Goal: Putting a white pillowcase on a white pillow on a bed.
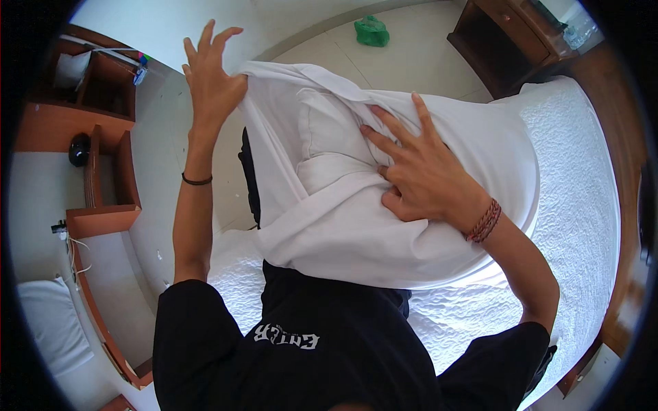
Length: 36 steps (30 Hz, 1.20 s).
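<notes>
A white pillowcase (329,231) lies across my lap, its mouth spread wide towards the left. Inside it shows the end of a white pillow (334,123). At the upper left, my left hand (213,82) has its thumb at the corner of the case's mouth, the other fingers spread in the air; whether the thumb hooks or pinches the cloth is unclear. My right hand (421,164) rests with spread fingers on the case, its fingertips at the edge of the opening beside the pillow.
The bed with a white textured cover (570,169) extends to the right. A green plastic bag (371,32) lies on the tiled floor beyond. A wooden nightstand (506,38) stands at the upper right; wooden shelves (103,216) line the left wall.
</notes>
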Tool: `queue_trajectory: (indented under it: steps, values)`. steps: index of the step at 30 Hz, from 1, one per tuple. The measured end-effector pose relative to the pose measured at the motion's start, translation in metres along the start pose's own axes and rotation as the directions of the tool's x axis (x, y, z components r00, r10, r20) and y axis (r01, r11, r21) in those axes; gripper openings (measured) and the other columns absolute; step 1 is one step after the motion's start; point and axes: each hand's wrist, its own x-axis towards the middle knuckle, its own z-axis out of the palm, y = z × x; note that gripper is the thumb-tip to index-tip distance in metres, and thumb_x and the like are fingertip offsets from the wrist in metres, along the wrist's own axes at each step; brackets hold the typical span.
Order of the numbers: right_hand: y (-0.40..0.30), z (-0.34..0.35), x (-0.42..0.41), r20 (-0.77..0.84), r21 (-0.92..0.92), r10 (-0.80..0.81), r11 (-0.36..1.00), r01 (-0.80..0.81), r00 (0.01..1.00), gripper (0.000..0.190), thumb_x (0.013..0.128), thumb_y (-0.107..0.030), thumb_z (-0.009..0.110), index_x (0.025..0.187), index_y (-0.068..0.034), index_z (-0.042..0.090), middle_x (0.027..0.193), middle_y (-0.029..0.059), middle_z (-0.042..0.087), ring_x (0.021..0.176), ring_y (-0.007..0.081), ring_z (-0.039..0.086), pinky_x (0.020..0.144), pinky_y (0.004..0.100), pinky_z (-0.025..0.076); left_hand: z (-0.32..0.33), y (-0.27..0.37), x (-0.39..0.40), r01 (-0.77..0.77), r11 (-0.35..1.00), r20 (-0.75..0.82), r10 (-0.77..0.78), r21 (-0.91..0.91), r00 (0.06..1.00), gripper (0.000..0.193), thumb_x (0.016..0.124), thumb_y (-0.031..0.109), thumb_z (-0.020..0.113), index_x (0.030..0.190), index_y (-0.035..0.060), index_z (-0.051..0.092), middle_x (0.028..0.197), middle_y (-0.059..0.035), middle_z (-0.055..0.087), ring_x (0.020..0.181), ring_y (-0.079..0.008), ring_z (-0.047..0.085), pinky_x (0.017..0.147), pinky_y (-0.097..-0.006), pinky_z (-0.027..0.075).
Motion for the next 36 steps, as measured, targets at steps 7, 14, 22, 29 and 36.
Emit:
queue_trajectory:
  steps: [7,14,22,29,36]
  values:
    - [-0.012,-0.004,0.035,-0.213,0.023,-0.04,0.999,0.046,0.976,0.044,0.092,-0.04,0.06,0.064,-0.01,0.076,0.142,0.0084,0.06,0.147,0.0311,0.035,0.121,0.0687,0.008,-0.027,0.046,0.0,0.036,0.99,0.104,-0.022,-0.14,0.994,0.074,0.068,0.001,0.067,0.137,0.0242,0.053,0.162,-0.0167,0.034,0.15,-0.0499,0.023,0.12,-0.0686,0.011]
    - [-0.016,0.017,0.098,-0.259,-0.025,-0.165,0.986,0.164,0.952,0.027,0.082,-0.029,0.07,0.092,-0.005,0.076,0.143,0.017,0.056,0.143,0.0328,0.04,0.121,0.0503,0.027,-0.04,0.064,0.005,-0.095,0.966,0.082,0.118,-0.242,0.99,0.07,0.069,-0.01,0.056,0.132,0.0193,0.058,0.157,-0.0152,0.042,0.146,-0.0455,0.033,0.12,-0.0558,0.027]
    - [-0.021,0.03,0.075,0.063,0.073,-0.125,0.99,0.12,0.99,0.041,0.077,-0.032,0.066,0.104,-0.004,0.077,0.152,0.0126,0.049,0.145,0.0344,0.039,0.113,0.0459,0.04,0.018,0.021,0.053,-0.514,0.554,-0.54,0.132,-0.655,0.831,0.031,0.078,-0.003,0.06,0.105,0.0074,0.071,0.112,-0.0177,0.071,0.115,-0.0355,0.064,0.109,-0.0505,0.043]
    - [-0.02,0.039,0.058,-0.12,0.129,-0.107,0.984,0.122,0.987,0.045,0.073,-0.027,0.063,0.112,-0.005,0.073,0.152,0.014,0.049,0.144,0.0386,0.041,0.106,0.0494,0.046,-0.012,0.033,0.037,-0.223,0.942,-0.007,0.228,-0.252,0.974,0.053,0.073,-0.009,0.058,0.119,0.0148,0.067,0.131,-0.0106,0.064,0.124,-0.033,0.058,0.106,-0.0394,0.044]
    - [-0.018,0.037,0.067,-0.163,0.104,-0.105,0.987,0.123,0.981,0.058,0.071,-0.027,0.059,0.126,-0.009,0.064,0.153,0.0196,0.045,0.143,0.0428,0.039,0.103,0.0589,0.043,0.001,0.042,0.021,0.392,0.686,0.473,-0.078,-0.613,0.877,0.039,0.078,-0.005,0.058,0.114,0.0068,0.067,0.094,-0.0054,0.069,0.083,-0.0142,0.062,0.071,-0.0274,0.05]
